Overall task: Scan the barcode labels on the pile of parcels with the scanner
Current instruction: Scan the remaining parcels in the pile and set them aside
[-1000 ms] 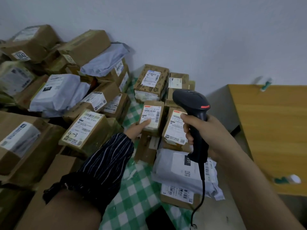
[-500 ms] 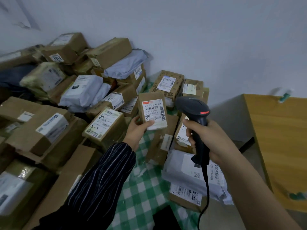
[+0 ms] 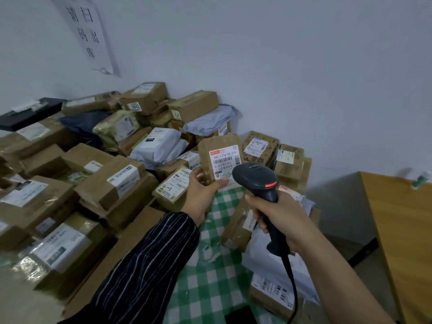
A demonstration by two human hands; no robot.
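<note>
My left hand (image 3: 203,192) grips the lower edge of a small brown parcel (image 3: 219,157) and holds it upright above the pile, its white barcode label (image 3: 225,163) turned toward me. My right hand (image 3: 279,216) is wrapped around the handle of a black corded scanner (image 3: 258,181). The scanner's head sits just right of and below the label, with a red light showing on its side. A large pile of brown boxes and grey mailer bags (image 3: 121,164) fills the left and centre.
A green checked cloth (image 3: 215,277) lies under the parcels in front of me. A wooden table (image 3: 402,230) stands at the right. A paper notice (image 3: 88,36) hangs on the white wall. More labelled parcels (image 3: 273,291) lie under my right arm.
My left hand picked the small parcel off the pile and raised it. The scanner head moved up close to its label. The view tilted upward.
</note>
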